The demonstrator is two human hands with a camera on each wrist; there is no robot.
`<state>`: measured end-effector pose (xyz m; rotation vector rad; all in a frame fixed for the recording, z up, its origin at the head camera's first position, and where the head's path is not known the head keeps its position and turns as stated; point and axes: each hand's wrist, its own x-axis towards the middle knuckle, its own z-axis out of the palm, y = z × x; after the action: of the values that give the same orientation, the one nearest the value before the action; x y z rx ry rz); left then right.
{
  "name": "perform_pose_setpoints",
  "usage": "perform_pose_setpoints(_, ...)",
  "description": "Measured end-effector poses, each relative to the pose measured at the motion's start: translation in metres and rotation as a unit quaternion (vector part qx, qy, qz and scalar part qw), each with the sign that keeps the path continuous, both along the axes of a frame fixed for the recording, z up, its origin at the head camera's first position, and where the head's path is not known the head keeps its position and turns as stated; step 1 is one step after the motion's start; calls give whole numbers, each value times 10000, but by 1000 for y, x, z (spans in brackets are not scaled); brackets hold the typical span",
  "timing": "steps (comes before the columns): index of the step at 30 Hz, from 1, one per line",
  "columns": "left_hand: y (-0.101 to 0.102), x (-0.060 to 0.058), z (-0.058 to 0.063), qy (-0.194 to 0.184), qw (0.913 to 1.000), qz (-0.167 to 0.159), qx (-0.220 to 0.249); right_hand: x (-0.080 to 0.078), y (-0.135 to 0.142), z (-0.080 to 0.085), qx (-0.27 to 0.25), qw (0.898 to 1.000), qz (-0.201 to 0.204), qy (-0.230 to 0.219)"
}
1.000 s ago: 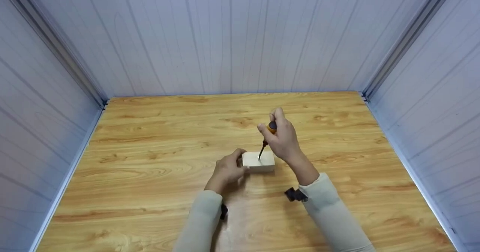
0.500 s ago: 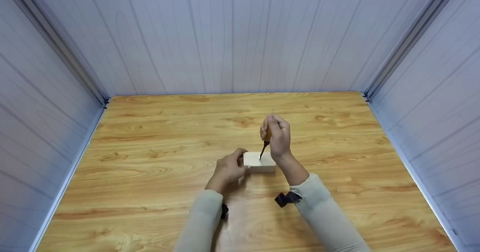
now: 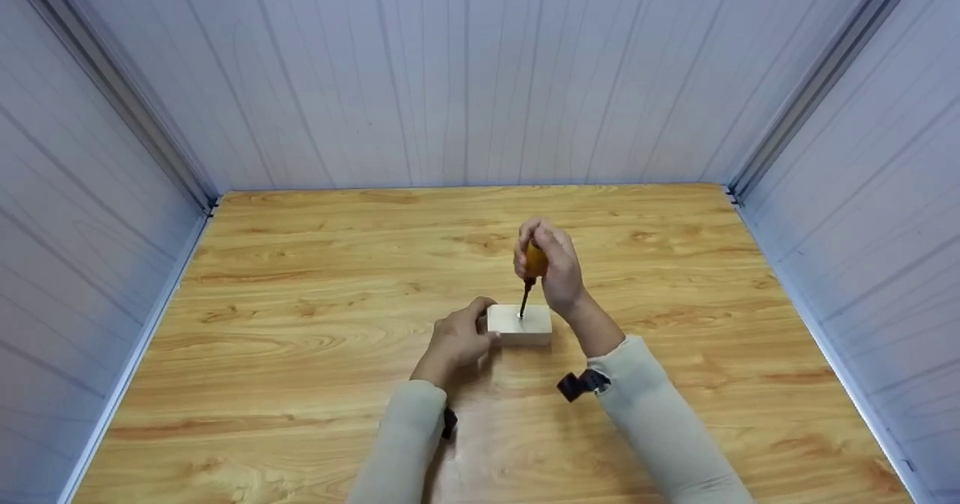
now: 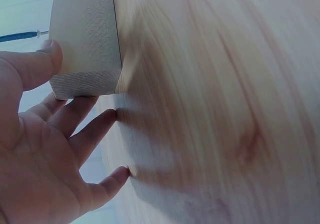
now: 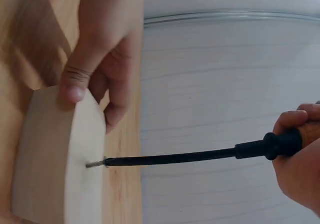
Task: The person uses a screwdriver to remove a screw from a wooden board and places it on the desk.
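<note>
At the head view's lower centre, the left hand (image 3: 456, 337) pinches the left end of a pale wooden block (image 3: 536, 325) between thumb and fingers; the block extends rightward from that hand, on the wood-grain table (image 3: 300, 301); a screw (image 5: 94, 164) stands partly out of its upper face; a screwdriver (image 3: 535, 262) meets the screw's head; above, the right hand (image 3: 559, 273) wraps the screwdriver's orange handle; a wall (image 3: 465, 76) fills the frame's top.
</note>
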<state>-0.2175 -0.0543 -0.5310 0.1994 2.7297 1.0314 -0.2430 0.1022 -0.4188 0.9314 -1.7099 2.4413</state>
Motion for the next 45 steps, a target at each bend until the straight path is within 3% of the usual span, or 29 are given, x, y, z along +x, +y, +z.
perform_pose_setpoints(7,-1,0,-1,-4,9999,71,78,18,-10,-8,-30,9898,-1392,302)
perform_pose_setpoints(11,-1,1,0,65,9999,114,23,26,-18,-5,80,9850,-1616,598)
perform_pose_setpoints(15,0,1,0,132,9999,71,-20,28,-20,-1,277,9825,-1514,1049)
perform_pose_setpoints(19,-1,0,0,150,9999,-20,-73,24,-16,1,477,9842,-1006,1373)
perform_pose_setpoints(24,0,0,0,152,9998,-55,-132,13,-11,3,282,9907,1,1328)
perform_pose_setpoints(27,0,1,-1,150,9998,-22,-101,10,-11,3,135,9916,123,1283)
perform_pose_setpoints(30,-1,1,-2,157,9998,13,-112,10,-12,0,146,9901,-167,1385)
perform_pose_setpoints(33,0,0,-2,131,9998,37,-131,15,-12,-3,364,9861,-849,1383)
perform_pose_setpoints(37,0,0,-3,150,9998,67,-139,24,-13,-4,778,9725,-1768,1304)
perform_pose_setpoints(40,0,0,-3,182,9998,76,-90,28,-14,-3,867,9647,-2020,1449)
perform_pose_setpoints(45,0,1,-2,214,9997,71,-9,32,-16,-2,725,9631,-2087,1538)
